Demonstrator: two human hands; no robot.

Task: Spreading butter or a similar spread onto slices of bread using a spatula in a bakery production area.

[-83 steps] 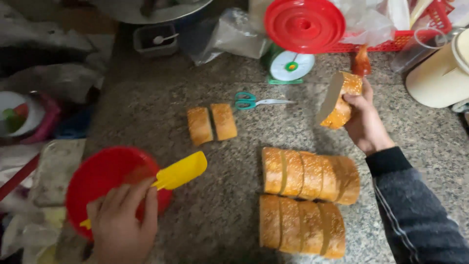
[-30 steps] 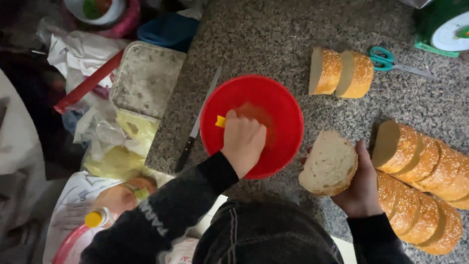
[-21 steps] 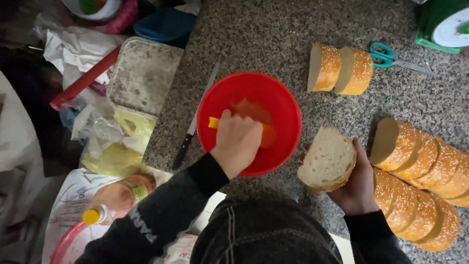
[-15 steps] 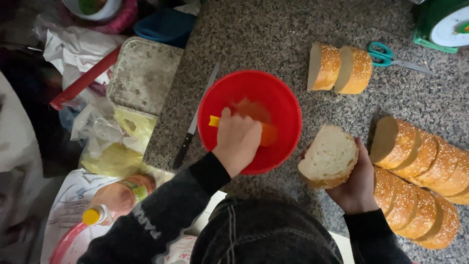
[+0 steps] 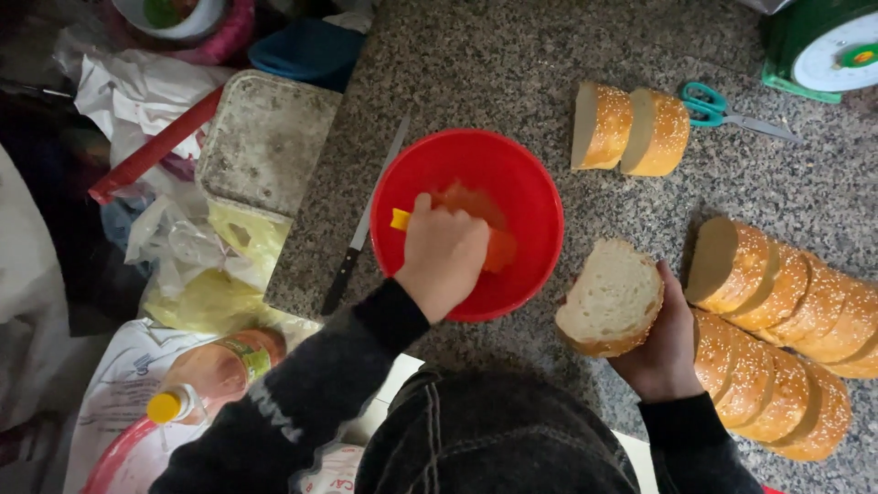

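Left hand (image 5: 445, 261) sits inside the red bowl (image 5: 530, 187), fingers curled tight around a yellow spatula (image 5: 401, 220) (only the handle end shows past the knuckles). Orange-red spread (image 5: 494, 240) coats the bowl floor beside and under this hand. Right hand (image 5: 660, 352) grips one bread slice (image 5: 610, 295) from beneath, fingers wrapped around its crust, with the pale cut face turned up toward the camera. This slice is held just right of the bowl, close to its rim but apart from it.

Both hands work over a speckled granite counter (image 5: 494, 64). Two sliced sesame loaves (image 5: 786, 320) lie in rows on the counter at the right, directly beside the right hand. Two separate slices (image 5: 631, 130) stand on edge above the bowl, touching each other. Teal-handled scissors (image 5: 722, 108) lie just right of those slices, near a green kitchen scale (image 5: 823, 46) at the top corner. A dark-handled knife (image 5: 361, 229) lies along the counter just left of the bowl. A grey lidded container (image 5: 265, 137) rests off the counter edge at the left, and a yellow-capped bottle (image 5: 210, 375) lies at the lower left.
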